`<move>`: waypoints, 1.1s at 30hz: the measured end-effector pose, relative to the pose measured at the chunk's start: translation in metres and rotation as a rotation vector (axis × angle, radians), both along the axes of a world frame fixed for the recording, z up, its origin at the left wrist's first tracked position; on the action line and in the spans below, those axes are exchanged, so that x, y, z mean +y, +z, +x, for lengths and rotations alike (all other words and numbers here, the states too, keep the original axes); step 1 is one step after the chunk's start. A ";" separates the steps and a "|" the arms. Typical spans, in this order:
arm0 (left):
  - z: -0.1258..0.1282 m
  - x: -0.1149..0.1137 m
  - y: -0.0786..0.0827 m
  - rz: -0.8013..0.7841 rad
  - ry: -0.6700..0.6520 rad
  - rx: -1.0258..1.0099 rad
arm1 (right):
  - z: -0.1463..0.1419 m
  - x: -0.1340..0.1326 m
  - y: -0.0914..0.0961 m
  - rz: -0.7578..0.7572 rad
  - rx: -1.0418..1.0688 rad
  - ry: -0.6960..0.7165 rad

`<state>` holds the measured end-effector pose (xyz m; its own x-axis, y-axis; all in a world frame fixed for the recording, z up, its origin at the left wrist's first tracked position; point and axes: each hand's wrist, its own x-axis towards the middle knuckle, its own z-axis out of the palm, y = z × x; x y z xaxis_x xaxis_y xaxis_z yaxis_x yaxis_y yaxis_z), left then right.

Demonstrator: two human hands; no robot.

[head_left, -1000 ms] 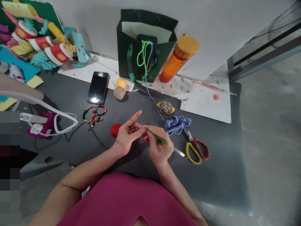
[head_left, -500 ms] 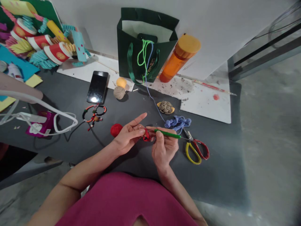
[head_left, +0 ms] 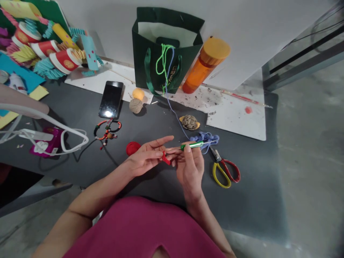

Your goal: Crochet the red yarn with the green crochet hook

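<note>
Yarn of bright red, worked into a short narrow piece (head_left: pixel 166 158), hung from the left hand (head_left: pixel 146 157), whose thumb pinched it against the fingers while the index finger stretched out beyond. The right hand (head_left: pixel 191 166) pinched a thin metal crochet hook with a green handle (head_left: pixel 195 145), thumb pressed on top, above the dark grey table (head_left: pixel 249 200). A round ball of red yarn (head_left: pixel 133 148) lay just beside the left hand.

Handling this well seemed to call for a firm pinch close to the worked edge — and a loose, rolling hold on the handle, the strand kept evenly taut.

The hook's long axis ran nearly level across the view, its right side tilted slightly away from the person. One bare metal end pointed right, over the tangle of blue yarn (head_left: pixel 205 139); fingers hid the other — whether a loop sat on it could not be told. The red piece sloped down rightward.
</note>
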<state>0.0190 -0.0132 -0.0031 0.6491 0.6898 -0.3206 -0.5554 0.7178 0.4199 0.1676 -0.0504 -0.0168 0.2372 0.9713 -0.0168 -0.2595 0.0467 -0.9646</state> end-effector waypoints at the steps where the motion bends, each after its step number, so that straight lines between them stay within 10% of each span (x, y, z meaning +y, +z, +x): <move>1: 0.001 -0.001 0.000 0.014 0.002 0.012 | -0.001 0.000 0.000 -0.018 0.031 0.018; 33: 0.004 -0.007 0.002 0.236 0.236 0.333 | -0.002 0.001 0.015 -0.064 0.097 -0.083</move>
<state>0.0226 -0.0198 -0.0014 0.3541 0.8855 -0.3009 -0.4997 0.4511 0.7395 0.1653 -0.0495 -0.0015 0.3106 0.9447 -0.1050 -0.3491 0.0106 -0.9370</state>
